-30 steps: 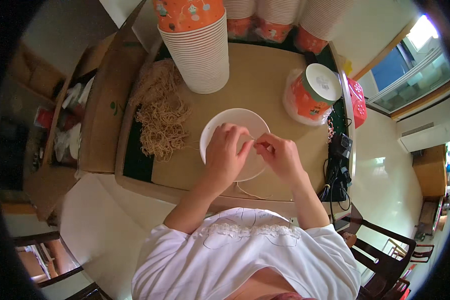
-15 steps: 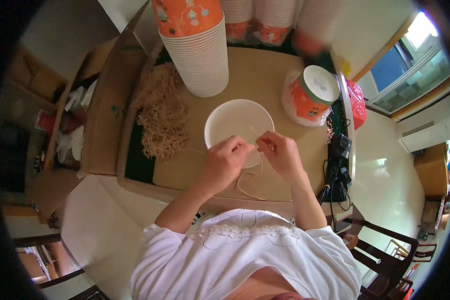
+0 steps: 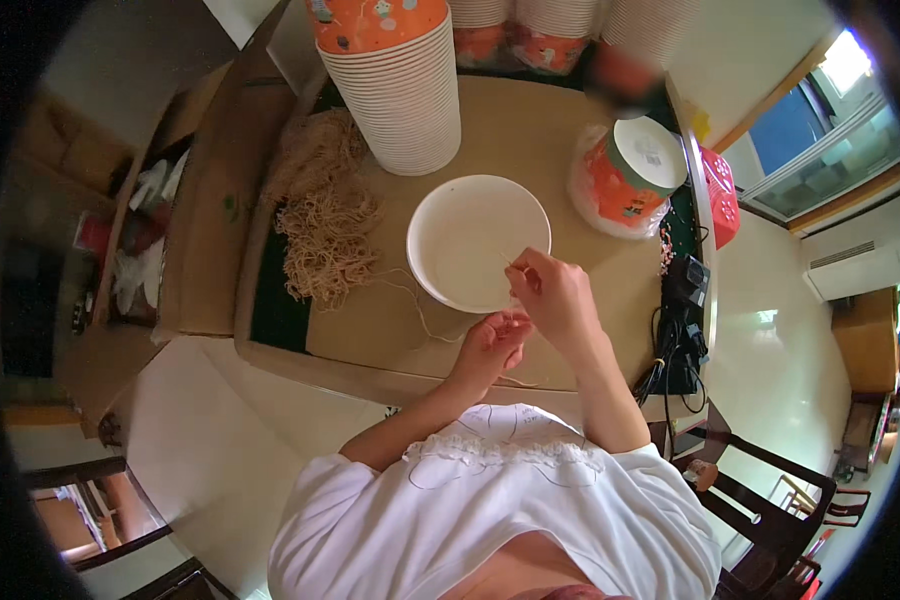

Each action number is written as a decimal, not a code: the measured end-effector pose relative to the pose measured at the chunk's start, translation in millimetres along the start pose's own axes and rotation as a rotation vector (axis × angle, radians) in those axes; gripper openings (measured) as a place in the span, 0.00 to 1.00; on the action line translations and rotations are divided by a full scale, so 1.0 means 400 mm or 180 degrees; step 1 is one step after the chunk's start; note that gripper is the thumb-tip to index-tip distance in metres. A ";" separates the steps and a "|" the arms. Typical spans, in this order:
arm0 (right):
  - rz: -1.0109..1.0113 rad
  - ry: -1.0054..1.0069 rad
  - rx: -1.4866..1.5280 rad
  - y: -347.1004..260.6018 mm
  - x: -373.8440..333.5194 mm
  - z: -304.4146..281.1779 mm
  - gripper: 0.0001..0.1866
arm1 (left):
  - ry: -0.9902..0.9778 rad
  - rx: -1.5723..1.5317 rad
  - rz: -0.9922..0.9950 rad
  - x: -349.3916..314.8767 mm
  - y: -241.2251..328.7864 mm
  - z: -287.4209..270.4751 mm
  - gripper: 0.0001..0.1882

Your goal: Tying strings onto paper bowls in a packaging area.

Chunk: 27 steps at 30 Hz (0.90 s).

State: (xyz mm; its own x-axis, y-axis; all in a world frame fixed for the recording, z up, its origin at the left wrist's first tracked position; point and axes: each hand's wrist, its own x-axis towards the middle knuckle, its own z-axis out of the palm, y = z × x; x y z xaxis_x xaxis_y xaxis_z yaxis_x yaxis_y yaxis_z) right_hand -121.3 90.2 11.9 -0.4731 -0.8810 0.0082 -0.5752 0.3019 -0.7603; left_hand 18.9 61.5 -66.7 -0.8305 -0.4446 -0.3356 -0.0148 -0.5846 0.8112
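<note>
A white paper bucket [image 3: 440, 225] stands with its wide mouth upward on the brown cardboard sheet in front of me. My right hand [image 3: 558, 292] is over its near right rim, fingers pinched on a thin beige string, whose short end sticks up past the fingertips. Lower and to the left, my left hand [image 3: 492, 345] is closed with curled fingers on the same string, just outside the near rim. The string [image 3: 417, 305] runs from a tangled heap of beige twine [image 3: 325, 250] at the left toward my left hand. Another bit of it lies below that hand.
A tall stack of nested paper buckets [image 3: 400, 105] rises behind left, with more stacks at the back. At right are an orange bucket [image 3: 625, 185] in clear plastic, black adapters and cables [image 3: 675, 340], and a red basket [image 3: 718, 195]. An open carton [image 3: 205, 220] stands at left.
My left hand has moved down and right, off the bucket's rim. My right hand has turned and shifted slightly right. The string from the heap now hangs in a loose curve.
</note>
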 end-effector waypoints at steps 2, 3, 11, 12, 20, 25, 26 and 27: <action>-0.0044 0.0006 -0.0166 0.004 -0.006 -0.006 0.08 | 0.0160 0.1275 0.0708 -0.030 0.031 0.021 0.13; -0.0063 0.0017 -0.0332 0.009 -0.008 -0.008 0.07 | 0.0313 0.2546 0.1393 -0.053 0.058 0.038 0.07; -0.0203 -0.0233 -0.0178 0.037 -0.037 -0.027 0.06 | 0.0092 0.3011 0.1993 -0.057 0.258 0.059 0.06; -0.0223 -0.0216 -0.0116 0.033 -0.034 -0.027 0.06 | 0.0012 0.2098 0.1535 -0.025 0.242 0.030 0.11; -0.0010 -0.0066 0.0948 0.055 -0.026 -0.006 0.06 | 0.0510 0.1360 0.0954 0.013 0.249 0.011 0.03; -0.0079 0.0065 0.1443 0.052 -0.012 0.000 0.05 | -0.0125 0.2740 0.1875 0.014 0.247 -0.023 0.05; -0.0009 0.0053 0.1499 0.048 -0.010 -0.003 0.04 | -0.0124 0.2734 0.1865 0.013 0.243 -0.021 0.05; 0.0052 0.0043 0.1554 0.047 -0.007 -0.006 0.03 | -0.0033 0.2771 0.1905 0.014 0.237 -0.016 0.06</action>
State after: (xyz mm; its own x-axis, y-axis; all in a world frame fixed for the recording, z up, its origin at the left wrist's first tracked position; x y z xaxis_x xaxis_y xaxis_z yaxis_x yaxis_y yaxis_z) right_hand -132.5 99.1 -1.0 -0.4899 -0.8718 -0.0004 -0.1889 0.1065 -0.9762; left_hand 16.6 -0.8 5.2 -0.8391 -0.4913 0.2335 0.0079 0.4183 0.9083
